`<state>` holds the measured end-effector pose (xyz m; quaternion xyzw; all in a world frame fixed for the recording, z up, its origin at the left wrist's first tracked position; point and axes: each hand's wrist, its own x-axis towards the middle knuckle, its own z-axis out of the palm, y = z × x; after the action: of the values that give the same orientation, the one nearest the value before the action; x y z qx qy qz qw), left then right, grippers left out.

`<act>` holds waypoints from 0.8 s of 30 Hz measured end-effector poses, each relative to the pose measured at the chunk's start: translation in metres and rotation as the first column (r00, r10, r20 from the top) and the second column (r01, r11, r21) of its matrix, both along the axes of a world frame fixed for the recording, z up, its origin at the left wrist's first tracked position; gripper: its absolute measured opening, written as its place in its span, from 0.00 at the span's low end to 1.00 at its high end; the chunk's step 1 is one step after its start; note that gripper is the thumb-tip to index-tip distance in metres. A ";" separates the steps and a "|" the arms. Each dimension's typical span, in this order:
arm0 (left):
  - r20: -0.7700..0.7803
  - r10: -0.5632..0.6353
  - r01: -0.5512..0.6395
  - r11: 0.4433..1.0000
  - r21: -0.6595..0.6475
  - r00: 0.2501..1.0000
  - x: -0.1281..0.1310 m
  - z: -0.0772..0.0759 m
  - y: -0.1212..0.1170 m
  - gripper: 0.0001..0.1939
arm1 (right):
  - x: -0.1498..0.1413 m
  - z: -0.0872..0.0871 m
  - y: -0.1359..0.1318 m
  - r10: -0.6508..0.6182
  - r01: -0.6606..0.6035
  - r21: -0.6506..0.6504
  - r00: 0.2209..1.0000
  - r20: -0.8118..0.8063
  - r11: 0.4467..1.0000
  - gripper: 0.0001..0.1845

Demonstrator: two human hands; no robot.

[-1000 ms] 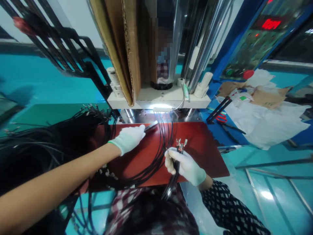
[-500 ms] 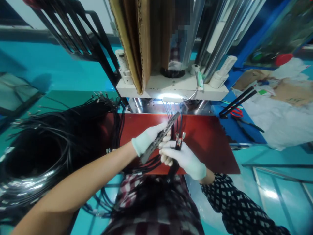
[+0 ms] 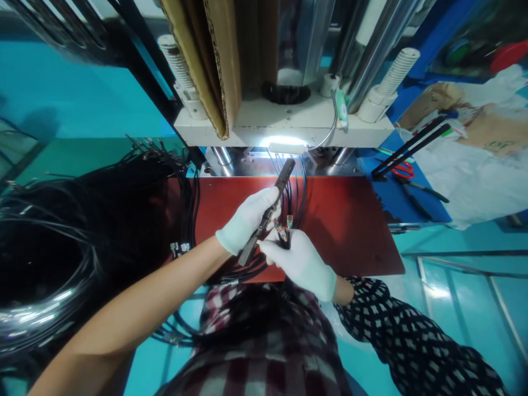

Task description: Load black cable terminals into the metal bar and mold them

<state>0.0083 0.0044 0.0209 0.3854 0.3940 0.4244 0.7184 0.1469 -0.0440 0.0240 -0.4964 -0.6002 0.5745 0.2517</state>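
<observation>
Gripping dark bar (image 3: 286,171) in left hand (image 3: 252,213), fingers wrapped round its middle, bar slanting over red mat (image 3: 346,225) in head view. My right hand (image 3: 300,259) sits just beside, fingers curled round wire bunch (image 3: 284,241), shiny terminals (image 3: 289,220) poking out. More thin wires (image 3: 304,190) run under white press plate (image 3: 264,116). Big black cable pile (image 3: 45,258) off left, can't tell if right fingertips touch bar tbh.

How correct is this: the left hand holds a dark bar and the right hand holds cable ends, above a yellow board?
In the head view, the board is red, not yellow; above it, the left hand holds a dark bar and the right hand cable ends.
</observation>
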 end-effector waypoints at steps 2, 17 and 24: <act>-0.079 0.056 -0.049 0.995 0.085 0.995 0.001 0.002 -0.004 0.20 | -0.003 0.004 0.000 0.011 -0.012 0.014 1.000 0.029 1.000 0.15; 0.149 -0.067 0.084 0.990 -0.111 0.987 -0.003 -0.002 -0.005 0.22 | 0.006 -0.001 -0.001 0.031 -0.036 -0.035 0.989 -0.146 0.999 0.17; 0.000 -0.028 0.028 1.000 -0.007 1.000 -0.003 0.000 -0.012 0.24 | 0.001 -0.001 -0.003 0.013 -0.014 -0.042 1.000 -0.025 0.999 0.15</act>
<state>0.0052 -0.0074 0.0210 0.3884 0.3903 0.4129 0.7255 0.1481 -0.0468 0.0231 -0.4902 -0.5880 0.5951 0.2446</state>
